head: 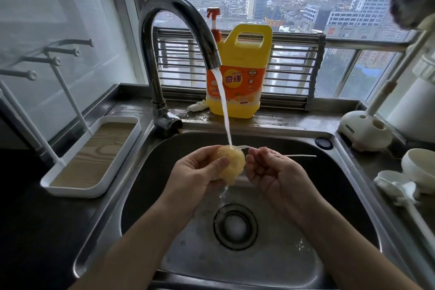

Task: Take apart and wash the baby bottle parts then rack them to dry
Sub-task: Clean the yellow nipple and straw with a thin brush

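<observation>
1. Yellow and soft, a sponge-like lump (231,162) sits above the middle of the sink (353,183), directly under the running water (223,106).
2. The left hand (200,169) grips this lump, thumb across its front and fingers curled behind it.
3. The right hand (273,172), just beside the lump and also over the sink, has its fingers curled and pinches a thin white straw (296,155). One end of the straw reaches the top of the lump; the other points towards the sink's right wall.
4. Water drips from the lump down towards the drain (235,226) in the sink floor.
5. The chrome faucet (164,30) rises from the sink's back left corner and arches over the basin.
6. A yellow detergent jug (240,73) with a red pump stands on the ledge behind the sink.
7. Left of the sink lies a white drying rack (70,192) with a wood-grain floor and upright pegs.
8. Right of the sink are a white stand (364,132) holding a long handle and a white cup-shaped part (419,167).
</observation>
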